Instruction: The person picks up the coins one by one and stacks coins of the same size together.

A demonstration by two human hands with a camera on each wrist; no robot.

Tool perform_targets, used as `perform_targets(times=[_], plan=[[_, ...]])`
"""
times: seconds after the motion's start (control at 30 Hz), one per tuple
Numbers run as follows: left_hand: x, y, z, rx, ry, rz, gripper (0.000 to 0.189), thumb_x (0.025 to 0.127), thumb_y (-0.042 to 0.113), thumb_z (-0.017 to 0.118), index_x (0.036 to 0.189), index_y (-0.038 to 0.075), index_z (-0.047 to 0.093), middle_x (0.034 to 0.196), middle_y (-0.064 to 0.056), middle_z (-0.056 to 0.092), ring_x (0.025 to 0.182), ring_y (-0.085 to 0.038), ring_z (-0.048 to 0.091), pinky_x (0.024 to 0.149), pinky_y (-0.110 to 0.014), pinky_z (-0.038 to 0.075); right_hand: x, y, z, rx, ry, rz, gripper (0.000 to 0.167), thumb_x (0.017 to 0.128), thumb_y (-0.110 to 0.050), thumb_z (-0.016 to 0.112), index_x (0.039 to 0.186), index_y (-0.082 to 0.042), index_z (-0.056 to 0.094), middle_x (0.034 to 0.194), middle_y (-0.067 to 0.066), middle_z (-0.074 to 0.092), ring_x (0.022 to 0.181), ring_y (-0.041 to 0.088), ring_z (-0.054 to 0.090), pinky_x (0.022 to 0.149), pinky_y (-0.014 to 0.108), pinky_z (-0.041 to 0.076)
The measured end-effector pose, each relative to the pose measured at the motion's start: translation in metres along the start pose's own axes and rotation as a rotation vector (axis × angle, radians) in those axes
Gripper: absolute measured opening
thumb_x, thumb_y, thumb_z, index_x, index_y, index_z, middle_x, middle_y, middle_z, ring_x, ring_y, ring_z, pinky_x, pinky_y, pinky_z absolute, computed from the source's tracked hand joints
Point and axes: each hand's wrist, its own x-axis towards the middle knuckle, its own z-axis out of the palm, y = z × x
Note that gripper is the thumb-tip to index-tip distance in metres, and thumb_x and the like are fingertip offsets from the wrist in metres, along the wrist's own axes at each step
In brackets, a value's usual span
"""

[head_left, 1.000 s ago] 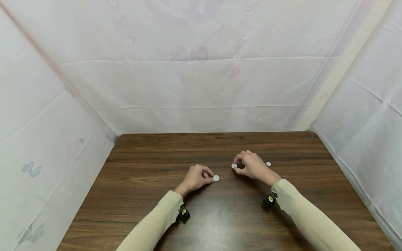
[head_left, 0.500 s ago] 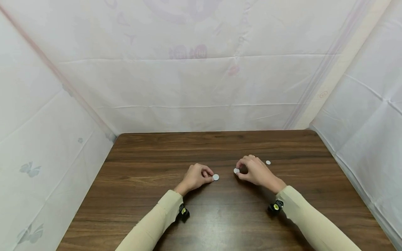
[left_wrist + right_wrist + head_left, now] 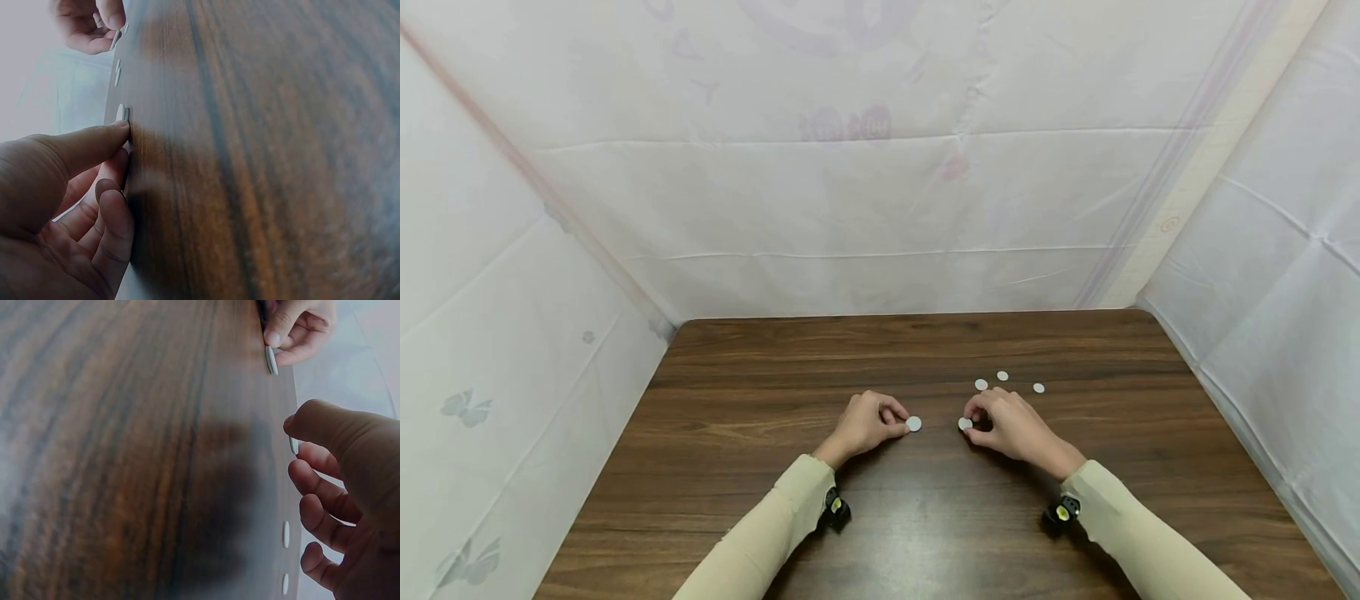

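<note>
My left hand (image 3: 867, 425) pinches a small round white disc (image 3: 913, 423) between thumb and fingers, low over the wooden table. From the right wrist view, a second thin layer shows against that held disc (image 3: 271, 360), like two pieces stacked. Across a short gap, my right hand (image 3: 1011, 423) grips another white disc (image 3: 965, 424) by its edge with thumb and index finger. In the left wrist view this right-hand disc (image 3: 115, 40) is tilted, just above the tabletop. The other right fingers (image 3: 319, 522) are loosely bent.
Three more white discs lie flat beyond the right hand: a left one (image 3: 981, 384), a middle one (image 3: 1002, 376) and a right one (image 3: 1038, 388). The brown wooden table (image 3: 760, 358) meets white cloth walls (image 3: 850, 208) at the back and sides.
My right hand has moved towards me with its disc, lower in the head view. Two discs behind it have come into sight. My left hand has stayed in place, holding its disc.
</note>
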Motion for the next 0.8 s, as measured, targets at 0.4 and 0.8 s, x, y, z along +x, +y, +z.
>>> perform_targets(times=[0.4, 0.8], plan=[[0.000, 0.001, 0.000, 0.006, -0.007, -0.007, 0.008, 0.087, 0.017, 0.085, 0.092, 0.017, 0.080, 0.069, 0.011, 0.068, 0.061, -0.006, 0.060, 0.057, -0.026, 0.046, -0.003, -0.001, 0.008, 0.035, -0.021, 0.020, 0.016, 0.084, -0.021, 0.085, 0.089, -0.018, 0.070, 0.082, -0.011, 0.060, 0.076, 0.006, 0.052, 0.067, 0.028, 0.046], [0.000, 0.001, -0.001, 0.003, -0.008, -0.008, 0.007, 0.086, 0.017, 0.085, 0.092, 0.017, 0.080, 0.069, 0.010, 0.069, 0.061, -0.006, 0.060, 0.057, -0.026, 0.046, -0.004, -0.003, 0.011, 0.094, -0.040, 0.056, 0.015, 0.085, -0.020, 0.085, 0.090, -0.019, 0.071, 0.082, -0.012, 0.059, 0.075, 0.004, 0.053, 0.067, 0.027, 0.047]])
